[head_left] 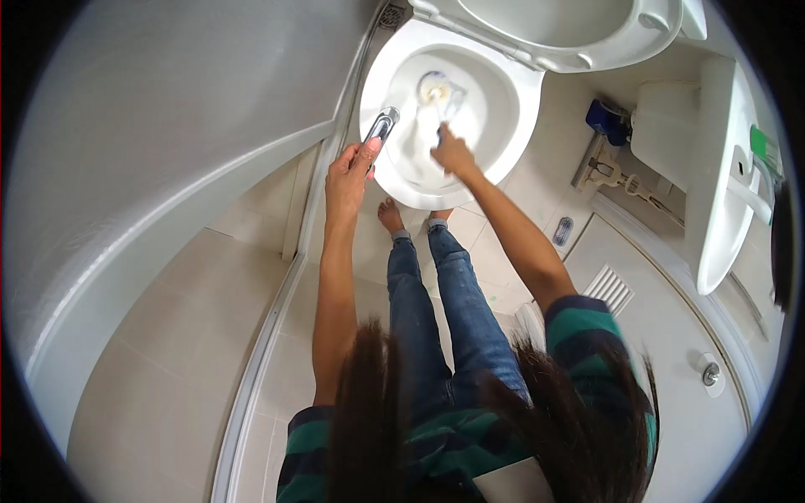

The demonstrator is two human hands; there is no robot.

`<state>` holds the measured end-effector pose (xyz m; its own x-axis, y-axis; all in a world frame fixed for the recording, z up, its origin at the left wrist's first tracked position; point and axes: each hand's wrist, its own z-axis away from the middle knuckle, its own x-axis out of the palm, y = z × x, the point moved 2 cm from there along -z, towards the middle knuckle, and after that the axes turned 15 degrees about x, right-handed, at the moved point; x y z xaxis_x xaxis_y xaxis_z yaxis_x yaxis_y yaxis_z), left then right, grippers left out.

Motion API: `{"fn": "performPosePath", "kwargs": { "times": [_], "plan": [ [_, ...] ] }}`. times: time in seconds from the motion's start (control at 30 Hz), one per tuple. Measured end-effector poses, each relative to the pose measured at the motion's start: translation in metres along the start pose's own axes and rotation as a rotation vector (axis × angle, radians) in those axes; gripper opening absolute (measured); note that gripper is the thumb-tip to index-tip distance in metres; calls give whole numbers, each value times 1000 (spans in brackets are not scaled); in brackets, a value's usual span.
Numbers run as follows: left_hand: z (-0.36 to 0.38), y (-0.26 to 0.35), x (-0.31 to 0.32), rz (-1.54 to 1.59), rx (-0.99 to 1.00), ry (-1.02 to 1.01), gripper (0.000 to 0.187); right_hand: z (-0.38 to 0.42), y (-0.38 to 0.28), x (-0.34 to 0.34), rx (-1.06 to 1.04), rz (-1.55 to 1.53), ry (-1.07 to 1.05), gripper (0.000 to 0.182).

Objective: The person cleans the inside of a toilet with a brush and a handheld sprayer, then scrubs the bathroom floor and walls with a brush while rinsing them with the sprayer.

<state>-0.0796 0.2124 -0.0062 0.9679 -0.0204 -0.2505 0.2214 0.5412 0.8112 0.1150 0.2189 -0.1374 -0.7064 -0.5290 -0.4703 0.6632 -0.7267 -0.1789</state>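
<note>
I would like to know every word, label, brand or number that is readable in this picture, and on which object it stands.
No text can be read.
The green item on the sink may carry a label, but it is too small and blurred.
The chrome object in the left hand shows no marking.
The toilet, where the right hand holds a brush, has no visible brand.

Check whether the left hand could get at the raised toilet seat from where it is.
Probably yes: the left hand grips a chrome handle beside the toilet bowl, and nothing lies between it and the raised seat.
</note>
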Motion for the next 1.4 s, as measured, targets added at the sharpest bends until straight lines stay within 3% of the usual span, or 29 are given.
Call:
{"fn": "performPosePath", "kwargs": {
  "times": [0.03, 0.1, 0.13, 0.23, 0.3, 0.33, 0.37, 0.43, 0.5, 0.57, 0.7, 0.73, 0.77, 0.83, 0.9, 0.93, 0.97, 1.0, 1.03, 1.07, 1.1, 1.17, 1.23, 1.3, 1.4],
  "plan": [
    [3, -1, 4, -2, -20, 1, 40, -35, 11, -1, 60, -113, -147, 69],
    [8, -4, 11, 20, -25, -24, 39, -26, 35, 11, 29, -60, -229, 71],
    [3, -1, 11, 33, -12, -20, 39, -36, 63, 45, -176, 39, 27, 74],
    [7, 4, 17, 26, -41, -63, 38, 9, 78, 29, -77, 89, -82, 77],
    [0, -11, 26, -2, 32, -49, 41, -29, 59, 0, -3, -7, -197, 72],
    [-6, -15, 30, -6, 54, -28, 43, -58, 50, -1, -6, -173, -209, 64],
    [-5, -20, 32, -11, 55, -13, 45, -93, 45, 2, 64, -455, -389, 60],
    [11, -27, 36, 0, 12, -1, 47, -96, 37, 16, 219, -746, -503, 59],
    [9, -19, 30, 12, -6, -7, 47, -51, 64, 54, 88, -454, -329, 67],
    [11, -8, 27, 40, -27, -33, 44, 29, 93, 35, -20, -132, -102, 73],
    [7, 5, 21, 45, -6, -33, 43, 30, 82, 8, -272, -93, -265, 64],
    [11, 2, 21, 51, -2, -25, 44, 29, 48, -10, -76, -258, -474, 59],
    [14, 3, 20, 59, 3, -20, 45, 22, 25, -15, 19, -611, -596, 55],
    [18, 7, 19, 72, 16, -21, 46, 28, -7, -27, -61, -973, -405, 71],
    [23, 8, 15, 78, -5, -29, 46, 54, 7, -6, -123, -739, -376, 73],
    [22, 9, 12, 83, -8, -35, 46, 52, 38, 10, -235, -356, -277, 74],
    [20, 10, 10, 71, -10, -40, 46, 62, 69, 6, -381, -114, -220, 68],
    [20, 7, 9, 61, -14, -44, 45, 46, 115, 9, -749, 137, 98, 72],
    [20, 5, 7, 50, -20, -47, 45, 63, 111, -33, -244, 644, -91, 73],
    [20, 5, 7, 63, 1, -49, 45, 48, 116, -59, -206, 785, -28, 72],
    [20, 2, 8, 75, 17, -48, 45, 37, 105, -80, -291, 899, 206, 58],
    [21, -2, 5, 66, 28, -51, 45, 1, 69, -90, -390, 831, 305, 45],
    [24, 0, 1, 28, 14, -73, 43, -25, 30, -87, -453, 1082, -13, 52],
    [17, -7, -1, 20, 9, -57, 43, -66, 12, -85, -479, 1102, 18, 53],
    [20, -20, 3, 29, -8, -77, 43, -76, 17, -86, -348, 958, 68, 59]
  ]
}}
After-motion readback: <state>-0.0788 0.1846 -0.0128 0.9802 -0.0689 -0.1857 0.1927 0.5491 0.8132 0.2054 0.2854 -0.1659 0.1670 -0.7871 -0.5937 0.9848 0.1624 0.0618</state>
